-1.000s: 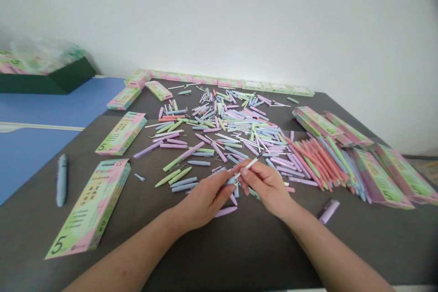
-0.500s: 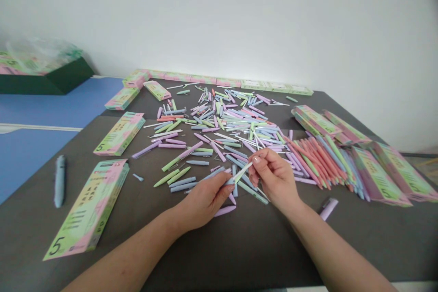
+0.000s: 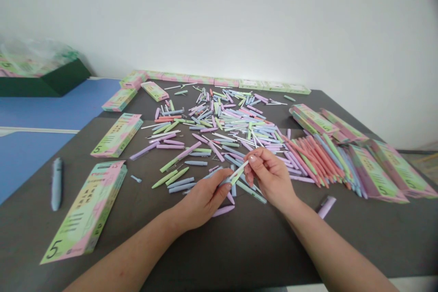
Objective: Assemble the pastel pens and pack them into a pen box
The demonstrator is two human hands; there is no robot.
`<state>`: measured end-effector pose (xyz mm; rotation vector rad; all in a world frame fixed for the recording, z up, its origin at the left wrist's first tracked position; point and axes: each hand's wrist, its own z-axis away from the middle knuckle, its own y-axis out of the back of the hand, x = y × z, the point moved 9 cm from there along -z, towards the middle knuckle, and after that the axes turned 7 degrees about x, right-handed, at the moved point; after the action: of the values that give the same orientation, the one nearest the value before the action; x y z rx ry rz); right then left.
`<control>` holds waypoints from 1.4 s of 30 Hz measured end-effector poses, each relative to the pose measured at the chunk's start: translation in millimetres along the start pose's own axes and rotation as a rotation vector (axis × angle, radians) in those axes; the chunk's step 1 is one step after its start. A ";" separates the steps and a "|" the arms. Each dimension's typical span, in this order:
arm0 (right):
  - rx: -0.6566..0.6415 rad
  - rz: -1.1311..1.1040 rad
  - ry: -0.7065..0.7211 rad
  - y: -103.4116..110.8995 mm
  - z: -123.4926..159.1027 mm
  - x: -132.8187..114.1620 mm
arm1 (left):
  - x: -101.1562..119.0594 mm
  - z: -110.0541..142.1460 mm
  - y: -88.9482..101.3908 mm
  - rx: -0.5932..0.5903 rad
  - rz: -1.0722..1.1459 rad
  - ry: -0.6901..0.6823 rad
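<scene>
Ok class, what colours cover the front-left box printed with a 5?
The box is pastel green and pink, with some pale yellow; it shows best in the head view.

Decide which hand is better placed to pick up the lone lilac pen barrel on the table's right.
Right, probably: the right hand is nearer the lilac pen barrel, though it pinches a pen part; the left hand is farther.

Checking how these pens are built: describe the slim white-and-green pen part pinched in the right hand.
The slim pen part looks like smooth plastic: straight and narrow, white toward the right hand, pale green toward its lower end. The right fingertips pinch it, tilted above the table. Its lower end points toward the left hand; whether they touch is unclear.
</scene>
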<state>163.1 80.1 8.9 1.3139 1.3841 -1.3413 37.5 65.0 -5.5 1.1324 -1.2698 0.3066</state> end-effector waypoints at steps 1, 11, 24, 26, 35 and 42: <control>-0.004 -0.004 -0.003 -0.1 -0.2 0.6 | -0.2 -0.3 0.5 0.007 0.005 0.002; -0.024 -0.013 -0.028 -5.7 -11.3 7.9 | -19.5 -4.0 19.8 0.200 0.247 0.136; -0.315 1.268 0.281 -57.1 -48.8 34.9 | -26.8 -6.2 62.9 0.524 0.603 0.175; -0.318 1.347 0.247 -58.6 -51.1 40.1 | -26.5 -6.9 62.4 0.519 0.613 0.177; -0.345 1.368 0.267 -63.7 -48.8 41.7 | -24.3 -8.5 60.5 0.492 0.604 0.151; -0.091 0.661 0.100 -13.3 -46.4 12.3 | -29.8 -9.2 50.9 0.410 0.546 0.172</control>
<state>153.6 128.8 5.3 1.6024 0.9270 -0.7647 -4.4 107.5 -4.7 1.0485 -1.3804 1.0894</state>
